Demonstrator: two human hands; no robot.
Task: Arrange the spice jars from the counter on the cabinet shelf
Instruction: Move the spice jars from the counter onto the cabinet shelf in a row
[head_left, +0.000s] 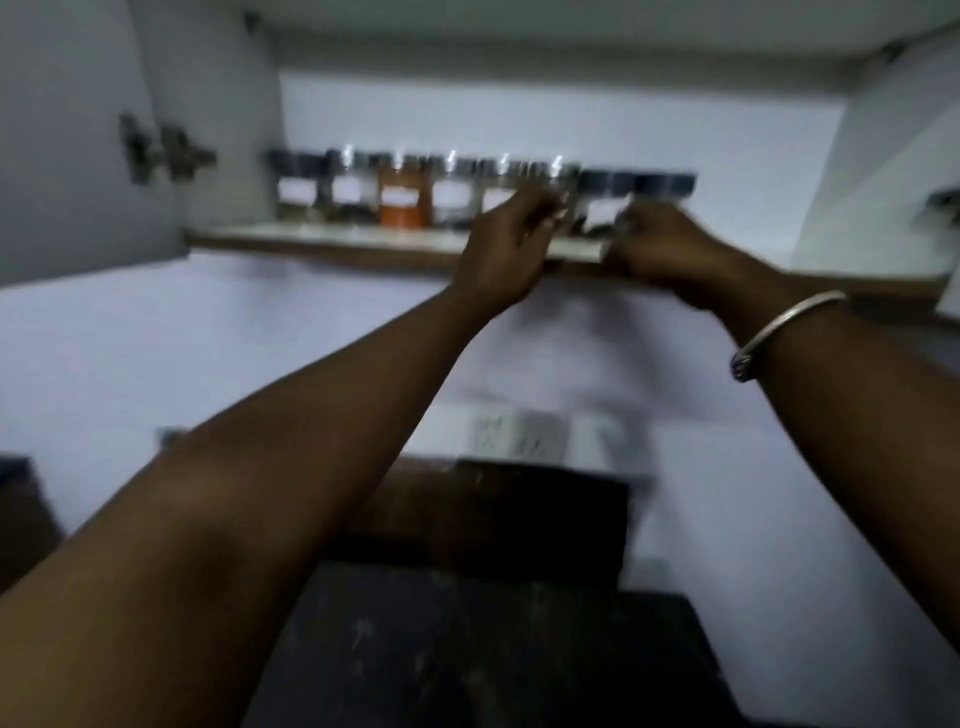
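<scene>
- Several jars (400, 195) in a row on shelf (332, 240), blurred.
- Left hand (501, 249) at a jar mid-row, grip state unclear.
- Right hand (660, 244) at rightmost jar (602, 205), grip unclear.
- Bangle (779, 332) on right wrist.

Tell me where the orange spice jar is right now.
In the head view, the orange spice jar stands on the cabinet shelf, third from the left in the row, left of the left hand.
</scene>
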